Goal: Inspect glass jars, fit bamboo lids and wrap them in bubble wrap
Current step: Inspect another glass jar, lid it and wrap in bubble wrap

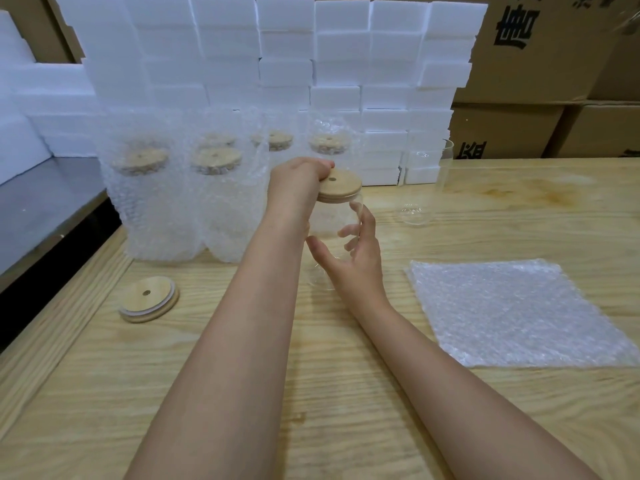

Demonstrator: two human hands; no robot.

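Head view: left hand fingers curled over bamboo lid atop glass jar; right hand fingers wrapped loosely round jar body, above wooden table.

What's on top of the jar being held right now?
A bamboo lid caps the glass jar; the left hand grips its edge, hiding that side. The right hand holds the jar's body.

Clear glossy glass jar, matt bamboo lid, grained wooden table.

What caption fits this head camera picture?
Left hand holds a lid on a jar gripped by the right hand.
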